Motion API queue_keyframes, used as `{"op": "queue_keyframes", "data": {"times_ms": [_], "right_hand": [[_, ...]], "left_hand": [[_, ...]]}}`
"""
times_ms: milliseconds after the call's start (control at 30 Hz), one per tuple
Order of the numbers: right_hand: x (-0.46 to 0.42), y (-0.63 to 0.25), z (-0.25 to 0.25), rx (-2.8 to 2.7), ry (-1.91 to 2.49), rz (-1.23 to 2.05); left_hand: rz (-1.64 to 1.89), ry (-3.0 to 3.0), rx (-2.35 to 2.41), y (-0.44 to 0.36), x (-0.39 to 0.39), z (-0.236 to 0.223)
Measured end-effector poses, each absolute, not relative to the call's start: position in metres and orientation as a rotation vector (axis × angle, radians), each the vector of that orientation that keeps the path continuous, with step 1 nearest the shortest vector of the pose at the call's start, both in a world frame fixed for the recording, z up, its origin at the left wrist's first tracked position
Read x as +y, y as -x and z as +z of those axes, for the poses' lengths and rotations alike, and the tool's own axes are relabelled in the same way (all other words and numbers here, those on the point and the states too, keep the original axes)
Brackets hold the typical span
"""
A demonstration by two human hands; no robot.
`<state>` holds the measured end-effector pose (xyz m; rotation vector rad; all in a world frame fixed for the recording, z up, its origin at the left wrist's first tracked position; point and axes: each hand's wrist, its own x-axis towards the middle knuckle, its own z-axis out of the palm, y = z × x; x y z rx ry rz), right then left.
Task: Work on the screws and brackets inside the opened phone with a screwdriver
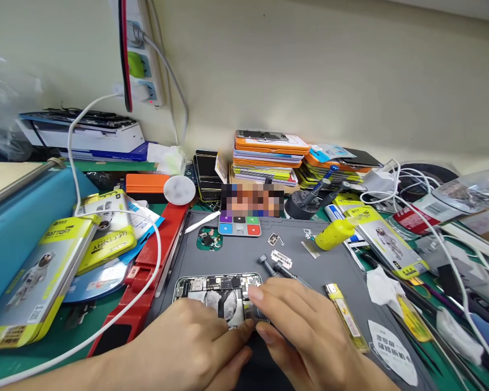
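An opened smartphone (233, 307) lies on the grey work mat (236, 255), its circuit board and a round white coil exposed. My left hand (195, 342) covers its near left part, with fingers curled and tips pressed together at its lower right. At the phone's right edge, my right hand (309, 326) bends its fingers and thumb round the side, nearly meeting the left fingertips. Both hands hide the phone's near part, so any small piece between the fingertips cannot be made out. Just beyond the right hand lie small grey screwdrivers (283, 269) and a razor blade (281, 259).
A yellow bottle (337, 233) and a slim yellow packet (346, 317) lie right of the hands. Battery boxes (44, 282) and a red strap-like tool (146, 271) flank the left. A white cable (157, 244) loops there. Stacked phone boxes (269, 157) stand behind, beside a screwdriver holder (303, 203).
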<state>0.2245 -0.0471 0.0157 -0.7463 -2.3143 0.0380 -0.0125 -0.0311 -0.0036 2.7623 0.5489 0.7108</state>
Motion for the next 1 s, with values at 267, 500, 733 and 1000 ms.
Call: {"op": "queue_keyframes", "data": {"times_ms": [267,500,733,1000], "right_hand": [[-0.047,-0.225,0.015,-2.312,0.726,0.064],[-0.047,-0.223,0.015,-2.301,0.738,0.073],[-0.047,-0.225,0.013,-2.31,0.736,0.069],[-0.043,-0.224,0.015,-2.259,0.745,0.071]], "left_hand": [[0.739,-2.734,0.546,0.013,-0.031,-0.005],[0.641,-2.737,0.549,0.014,-0.032,-0.001],[0.689,-2.926,0.529,0.012,-0.035,0.001],[0.811,-3.146,0.273,0.02,-0.045,0.01]]}}
